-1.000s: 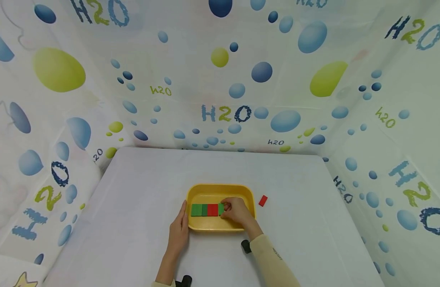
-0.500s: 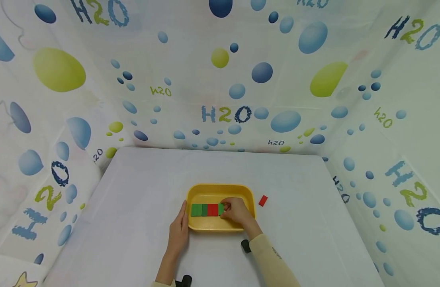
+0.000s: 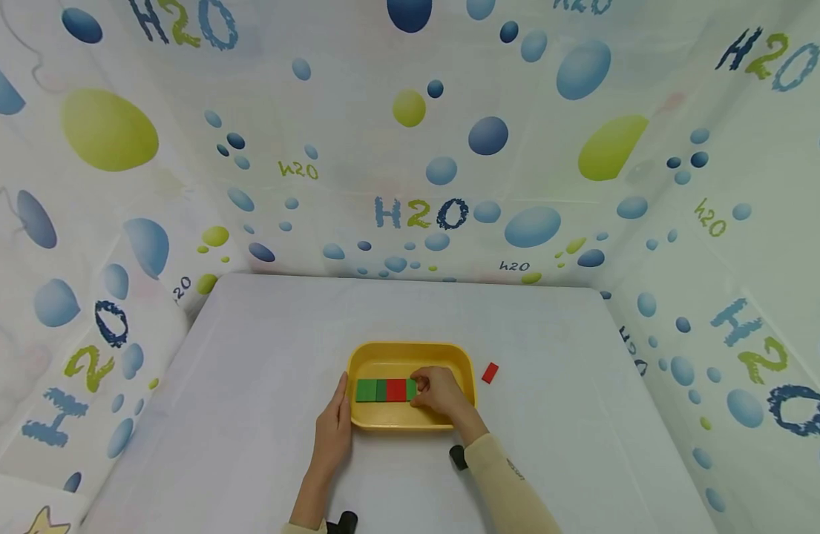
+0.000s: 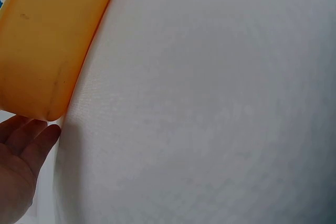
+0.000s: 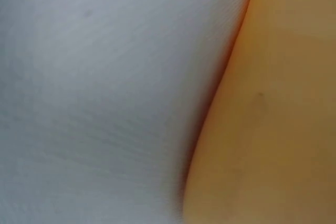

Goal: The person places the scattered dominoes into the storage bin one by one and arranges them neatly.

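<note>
A yellow tray sits on the white table. Inside it a row of flat tiles runs left to right: a green tile, a darker green tile, a red tile. At the row's right end my right hand pinches another green tile by its edges, partly covering it. That tile lies against the red one. My left hand rests along the tray's left side, fingers extended. The left wrist view shows those fingers at the tray's outer wall. The right wrist view misses the right hand.
A loose red tile lies on the table just right of the tray. Patterned white sheets with bubbles and lettering surround the table at the back and sides.
The green tile in my right hand has shifted slightly left, and the thin gap between it and the red tile has closed. My left hand stays in place.
</note>
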Tool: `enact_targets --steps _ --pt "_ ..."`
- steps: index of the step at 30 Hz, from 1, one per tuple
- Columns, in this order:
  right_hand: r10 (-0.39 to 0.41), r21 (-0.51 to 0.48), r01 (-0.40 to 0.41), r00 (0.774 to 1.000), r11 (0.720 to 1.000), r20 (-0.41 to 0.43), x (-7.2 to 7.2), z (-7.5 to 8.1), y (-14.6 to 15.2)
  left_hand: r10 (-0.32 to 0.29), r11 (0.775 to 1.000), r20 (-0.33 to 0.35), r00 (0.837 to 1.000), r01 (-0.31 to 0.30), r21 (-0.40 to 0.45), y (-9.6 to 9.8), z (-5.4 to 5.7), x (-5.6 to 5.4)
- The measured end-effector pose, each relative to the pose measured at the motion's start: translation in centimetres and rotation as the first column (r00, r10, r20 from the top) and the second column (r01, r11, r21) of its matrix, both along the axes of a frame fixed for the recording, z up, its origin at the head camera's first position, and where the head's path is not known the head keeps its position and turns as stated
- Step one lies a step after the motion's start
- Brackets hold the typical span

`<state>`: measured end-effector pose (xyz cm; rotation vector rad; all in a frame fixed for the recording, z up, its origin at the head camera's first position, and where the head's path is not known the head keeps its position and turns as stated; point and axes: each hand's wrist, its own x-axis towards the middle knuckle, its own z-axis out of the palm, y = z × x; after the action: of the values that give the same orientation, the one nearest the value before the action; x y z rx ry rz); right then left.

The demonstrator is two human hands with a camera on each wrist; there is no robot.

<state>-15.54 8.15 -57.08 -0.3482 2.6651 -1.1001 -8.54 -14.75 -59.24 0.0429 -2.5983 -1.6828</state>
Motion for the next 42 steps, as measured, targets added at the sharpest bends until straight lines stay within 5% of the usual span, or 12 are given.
enact_targets --steps 32,42 --pt "-0.028 0.011 0.028 0.999 1.000 0.029 0.1 0.0 0.0 0.005 1.000 0.003 1.000 -0.005 -0.009 0.1 0.3 0.1" --pt "-0.074 0.004 0.074 0.994 0.997 -0.079 1.0 0.9 0.5 0.007 1.000 0.009 1.000 -0.007 -0.001 0.2 0.3 0.2"
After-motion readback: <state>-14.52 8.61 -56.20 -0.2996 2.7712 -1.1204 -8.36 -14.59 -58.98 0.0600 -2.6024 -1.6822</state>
